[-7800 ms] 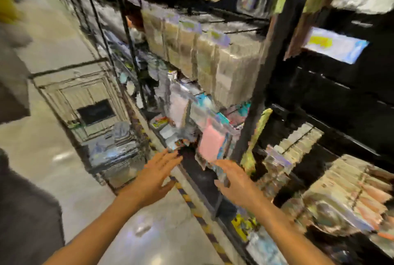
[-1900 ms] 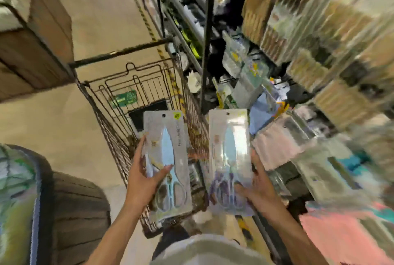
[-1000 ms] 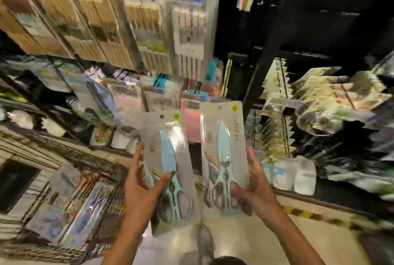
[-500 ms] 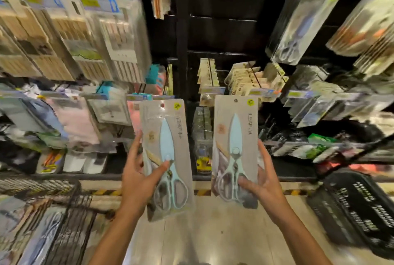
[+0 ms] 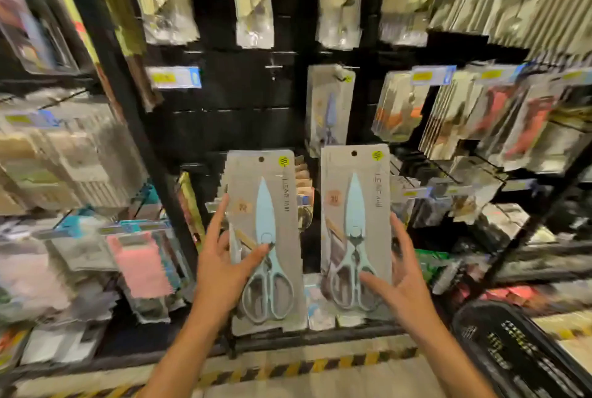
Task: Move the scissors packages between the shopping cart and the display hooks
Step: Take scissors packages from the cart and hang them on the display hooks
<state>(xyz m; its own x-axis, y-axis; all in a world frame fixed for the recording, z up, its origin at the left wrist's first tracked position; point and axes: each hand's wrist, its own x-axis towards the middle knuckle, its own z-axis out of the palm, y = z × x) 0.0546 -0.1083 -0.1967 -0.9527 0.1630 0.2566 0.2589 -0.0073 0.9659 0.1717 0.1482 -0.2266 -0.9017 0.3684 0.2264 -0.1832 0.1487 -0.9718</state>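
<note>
Black pegboard shelving [image 5: 250,115] fills the head view, hung with blurred carded goods; one matching scissors card [image 5: 330,109] hangs on a display hook [image 5: 337,70]. The left hand [image 5: 224,266] pinches a grey card packet of pale-blue scissors [image 5: 266,237], thumb across its face. The right hand [image 5: 400,282] holds a second identical packet [image 5: 355,228] the same way. Both packets are upright, punch holes uppermost, below the hook. Risk: each small hole may miss the hook tip, bending the card; a thumb-only grip may let a packet slip. Compared with 0.5 s earlier, the cart has left view and the shelving appears nearer.
</note>
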